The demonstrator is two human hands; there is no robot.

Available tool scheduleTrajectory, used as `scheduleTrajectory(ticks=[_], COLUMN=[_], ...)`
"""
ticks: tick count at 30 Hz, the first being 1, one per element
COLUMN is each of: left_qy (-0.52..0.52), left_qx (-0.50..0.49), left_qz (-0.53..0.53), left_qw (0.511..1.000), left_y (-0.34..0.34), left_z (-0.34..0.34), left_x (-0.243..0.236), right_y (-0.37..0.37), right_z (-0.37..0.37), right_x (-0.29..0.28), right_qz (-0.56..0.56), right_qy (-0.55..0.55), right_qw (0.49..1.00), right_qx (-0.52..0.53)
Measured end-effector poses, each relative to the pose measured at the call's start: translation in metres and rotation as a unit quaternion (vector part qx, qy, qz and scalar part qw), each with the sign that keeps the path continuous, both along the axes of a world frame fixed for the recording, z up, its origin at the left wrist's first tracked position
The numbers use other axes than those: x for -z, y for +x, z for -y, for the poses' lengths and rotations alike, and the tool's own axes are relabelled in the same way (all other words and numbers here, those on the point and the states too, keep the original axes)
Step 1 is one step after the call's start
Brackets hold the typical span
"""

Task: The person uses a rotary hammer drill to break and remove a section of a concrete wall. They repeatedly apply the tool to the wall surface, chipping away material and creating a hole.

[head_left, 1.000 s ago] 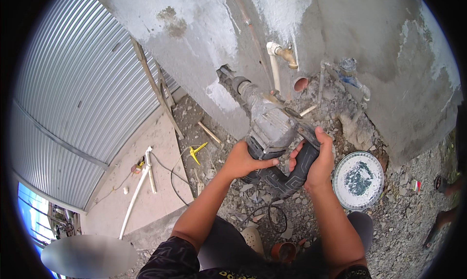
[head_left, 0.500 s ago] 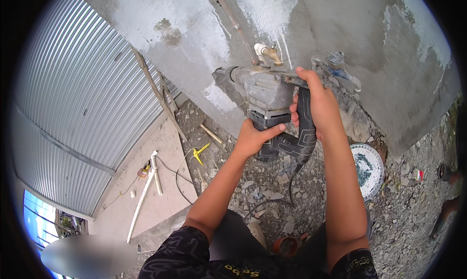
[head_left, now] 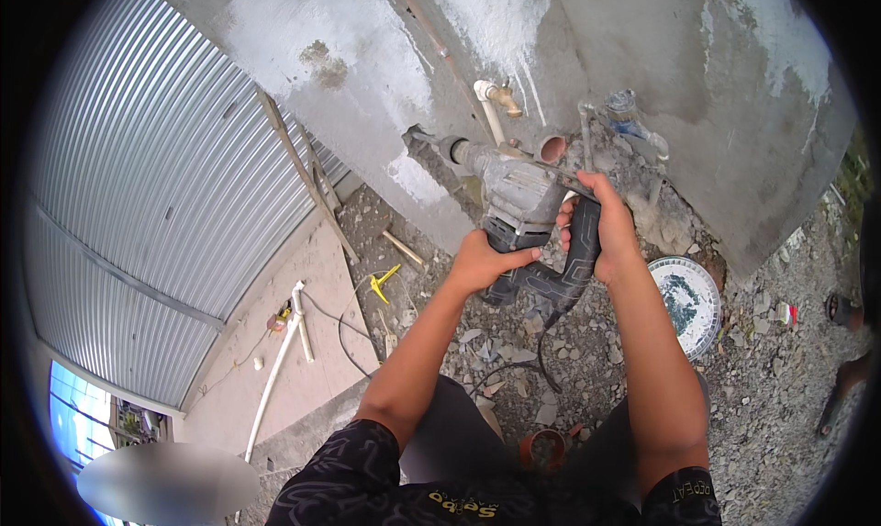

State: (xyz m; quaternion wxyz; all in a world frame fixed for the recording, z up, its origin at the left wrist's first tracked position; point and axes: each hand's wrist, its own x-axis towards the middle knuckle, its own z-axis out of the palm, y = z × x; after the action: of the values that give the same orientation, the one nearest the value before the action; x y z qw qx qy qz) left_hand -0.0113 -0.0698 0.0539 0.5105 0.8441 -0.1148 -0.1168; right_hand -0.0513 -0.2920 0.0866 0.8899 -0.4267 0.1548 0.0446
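Now R hand (head_left: 607, 237) wrapped round rear grip (head_left: 582, 241) of grey-blk hammer drill (head_left: 523, 191), ctr of frame. L hand (head_left: 486, 263) clasps lower housing, thumb across, other fingers hidden. Bit end at broken hole (head_left: 415, 144) in wall (head_left: 367, 117), upper ctr; contact can't tell. Brass tap (head_left: 505, 101) above drill; yellow tool (head_left: 384, 284) left of ctr.

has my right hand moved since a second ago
Yes, upward in view: your bare right hand is now nearer the yellowish brass tap on the grey wall.
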Motion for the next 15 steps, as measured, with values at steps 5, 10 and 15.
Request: scheduleTrajectory(ticks=[5, 10, 15], left_qy=[0.031, 0.089, 0.072], left_qx=[0.031, 0.022, 0.032], left_qz=[0.023, 0.029, 0.029], left_qw=[0.999, 0.995, 0.996], left_y=[-0.017, -0.029, -0.035], left_z=[-0.012, -0.024, -0.028], left_x=[-0.003, -0.009, -0.020], right_y=[-0.022, -0.032, -0.037], right_z=[-0.011, -0.018, -0.026], right_x=[0.025, 0.033, 0.033], right_qz=[0.016, 0.032, 0.028], right_qy=[0.054, 0.087, 0.106], right_qw=[0.997, 0.995, 0.993], right_qx=[0.052, 0.033, 0.043])
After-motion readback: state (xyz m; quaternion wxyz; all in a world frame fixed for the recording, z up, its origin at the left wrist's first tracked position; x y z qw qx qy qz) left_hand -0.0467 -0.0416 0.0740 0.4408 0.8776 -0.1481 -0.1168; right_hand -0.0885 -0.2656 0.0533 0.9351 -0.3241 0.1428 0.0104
